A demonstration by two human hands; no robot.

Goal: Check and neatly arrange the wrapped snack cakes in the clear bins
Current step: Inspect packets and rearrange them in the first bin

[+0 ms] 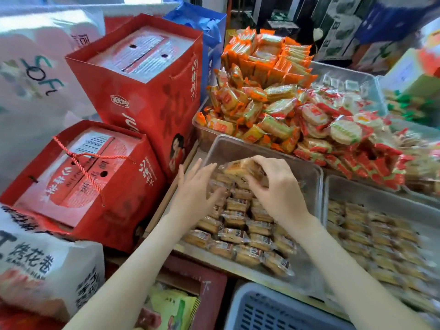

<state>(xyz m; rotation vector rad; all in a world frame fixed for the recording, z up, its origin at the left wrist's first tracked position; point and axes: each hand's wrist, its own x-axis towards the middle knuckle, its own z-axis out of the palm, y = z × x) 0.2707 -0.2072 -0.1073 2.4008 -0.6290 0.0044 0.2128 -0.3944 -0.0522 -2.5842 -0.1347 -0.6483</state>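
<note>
Both hands over the near clear bin (309, 172); one cake is up off the pile.

R hand (276, 186): fingers and thumb curled, pinching a wrapped snack cake (240, 166) by its edges, held just above the far end of the bin. L hand (197, 189): fingers straight, slightly spread, tips at the stacked cakes (235, 234) near the bin's left side; can't tell if they press down. Cakes lie in rough rows, barcodes up, filling the near and middle part. A second bin (357, 189) just to the R holds more, blurred. Behind: heap of orange-wrapped snacks (257, 108) and red-wrapped round crackers (333, 129). Left: two red gift bags (142, 91). Blue-grey basket (273, 310) at bottom edge.
</note>
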